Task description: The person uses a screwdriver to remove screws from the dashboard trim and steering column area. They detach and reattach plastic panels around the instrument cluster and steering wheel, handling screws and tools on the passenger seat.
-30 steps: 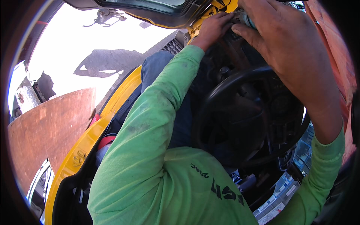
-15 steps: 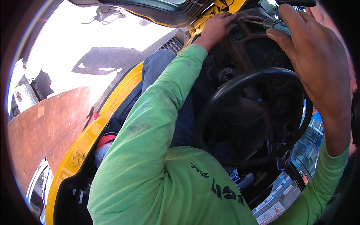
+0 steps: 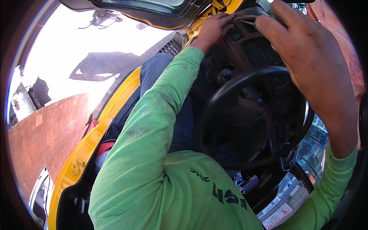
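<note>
My left hand (image 3: 214,30) rests at the left end of the dashboard (image 3: 234,51), its fingers stretched along the panel's upper edge. My right hand (image 3: 303,50) is closed above the right part of the dashboard. From its fingertips a thin metal shaft (image 3: 248,22), apparently a screwdriver's, points left to the panel's top edge; its handle is hidden behind the hand. Just below that edge sit a small switch (image 3: 237,36) and a dark instrument panel (image 3: 262,51). The black steering wheel (image 3: 214,101) stands between my arms, below both hands.
An open door (image 3: 153,13) with a dark inner side is at the top. A yellow sill (image 3: 82,153) curves along my left. Outside are a rusty brown plate (image 3: 53,126) and brightly lit ground (image 3: 130,34). Clear plastic boxes (image 3: 283,199) lie at lower right.
My view has shifted slightly, so the cab appears lower and further left. The right hand has turned, and its back now hides the light-blue handle seen before. My left hand stays on the dashboard edge.
</note>
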A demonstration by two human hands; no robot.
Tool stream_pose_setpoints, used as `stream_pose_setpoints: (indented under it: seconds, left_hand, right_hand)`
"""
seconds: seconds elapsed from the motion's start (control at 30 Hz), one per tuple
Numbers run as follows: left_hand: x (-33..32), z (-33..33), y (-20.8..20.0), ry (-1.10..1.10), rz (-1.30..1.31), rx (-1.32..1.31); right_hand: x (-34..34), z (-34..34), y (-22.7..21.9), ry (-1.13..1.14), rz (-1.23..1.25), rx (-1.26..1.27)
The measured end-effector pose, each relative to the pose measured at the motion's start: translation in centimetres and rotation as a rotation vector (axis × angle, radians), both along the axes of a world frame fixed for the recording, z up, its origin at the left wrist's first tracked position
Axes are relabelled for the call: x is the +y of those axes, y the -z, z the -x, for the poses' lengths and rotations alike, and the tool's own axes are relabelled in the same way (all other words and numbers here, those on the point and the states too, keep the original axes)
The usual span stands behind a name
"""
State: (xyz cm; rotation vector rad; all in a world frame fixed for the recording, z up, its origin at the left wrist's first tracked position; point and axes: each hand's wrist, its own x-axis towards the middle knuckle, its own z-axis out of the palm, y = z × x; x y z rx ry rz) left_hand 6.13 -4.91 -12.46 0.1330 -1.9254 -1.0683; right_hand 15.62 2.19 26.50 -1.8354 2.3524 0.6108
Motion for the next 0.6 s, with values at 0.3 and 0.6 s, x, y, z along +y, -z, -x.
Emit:
stream_pose_setpoints:
  seconds: [0.3,0.6]
  left_hand:
    - [-0.3,-0.2,-0.4,0.020,0.017,-0.037]
    - [-0.3,-1.2,-1.8,0.046,-0.043,-0.178]
  right_hand:
    - [-0.5,0.1,0.1,0.004,-0.006,0.009]
    - [-0.3,-0.5,-0.2,0.020,0.024,0.046]
